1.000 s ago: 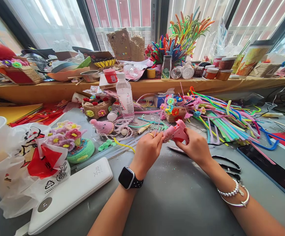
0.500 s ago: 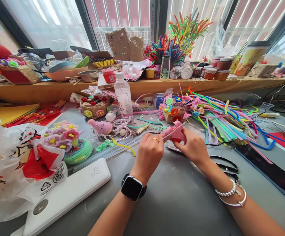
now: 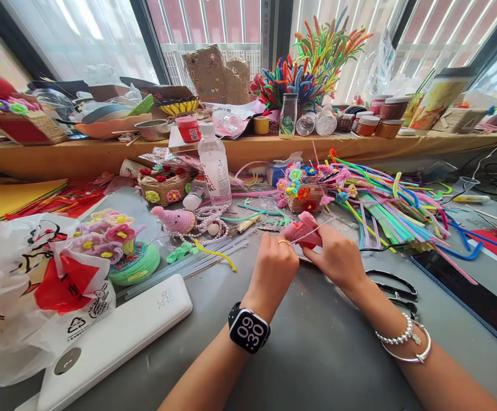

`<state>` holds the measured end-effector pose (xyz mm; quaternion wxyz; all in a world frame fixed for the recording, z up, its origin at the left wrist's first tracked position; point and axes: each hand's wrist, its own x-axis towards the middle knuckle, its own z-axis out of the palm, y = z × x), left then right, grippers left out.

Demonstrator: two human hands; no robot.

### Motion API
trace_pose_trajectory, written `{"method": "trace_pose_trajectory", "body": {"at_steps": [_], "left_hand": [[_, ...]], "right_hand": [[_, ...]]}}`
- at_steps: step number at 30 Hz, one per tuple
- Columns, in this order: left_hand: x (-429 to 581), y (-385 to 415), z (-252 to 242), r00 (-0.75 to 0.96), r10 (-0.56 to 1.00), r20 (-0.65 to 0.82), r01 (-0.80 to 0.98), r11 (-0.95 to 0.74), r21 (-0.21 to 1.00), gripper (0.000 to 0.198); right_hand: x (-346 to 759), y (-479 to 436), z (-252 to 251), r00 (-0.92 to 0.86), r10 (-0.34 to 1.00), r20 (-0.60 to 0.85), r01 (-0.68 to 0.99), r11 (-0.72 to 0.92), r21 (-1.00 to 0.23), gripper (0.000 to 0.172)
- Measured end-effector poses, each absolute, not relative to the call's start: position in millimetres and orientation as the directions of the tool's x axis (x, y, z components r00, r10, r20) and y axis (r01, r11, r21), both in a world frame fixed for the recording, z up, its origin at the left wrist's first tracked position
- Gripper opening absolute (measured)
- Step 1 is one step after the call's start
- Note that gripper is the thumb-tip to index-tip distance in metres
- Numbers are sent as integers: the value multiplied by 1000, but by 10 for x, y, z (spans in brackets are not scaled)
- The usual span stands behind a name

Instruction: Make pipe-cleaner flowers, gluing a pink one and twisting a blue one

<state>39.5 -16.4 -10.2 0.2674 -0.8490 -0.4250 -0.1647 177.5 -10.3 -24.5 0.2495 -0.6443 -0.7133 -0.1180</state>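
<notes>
A matte grey counter (image 3: 312, 354) spreads beneath both hands, its near part bare. Taking the pink plastic glue gun (image 3: 298, 229) as the dial's centre, twelve toward the windows (image 3: 218, 23), the right hand (image 3: 340, 254) sits at four, its grip wrapped around the gun's handle. The left hand (image 3: 276, 271), at seven, has its grip pinching a thin pale stem (image 3: 326, 222) that slants across the gun. A woven brown basket (image 3: 294, 204) of fuzzy flowers stands just beyond at twelve; a clear plastic bottle (image 3: 215, 171) at ten; a heap of multicoloured pipe cleaners (image 3: 396, 220) at three. A black-screened phone (image 3: 466, 299) lies at four, a white oblong power bank (image 3: 115, 342) at eight. Beyond, a brown ledge (image 3: 252, 150) carries jars and bowls.
</notes>
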Motion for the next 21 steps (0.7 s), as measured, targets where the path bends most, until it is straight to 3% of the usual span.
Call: {"method": "trace_pose_trajectory", "body": {"at_steps": [13,21], "left_hand": [[387,-124,-108,549,609,573,832,-461,-307,27],[279,-93,-79,518,680,519,846,-497,-194,18]], "right_hand": [[1770,-98,-259,-27,863,504,969,147,-199,21],[1772,-86,-264,-3,879,477,964,130,-234,25]]}}
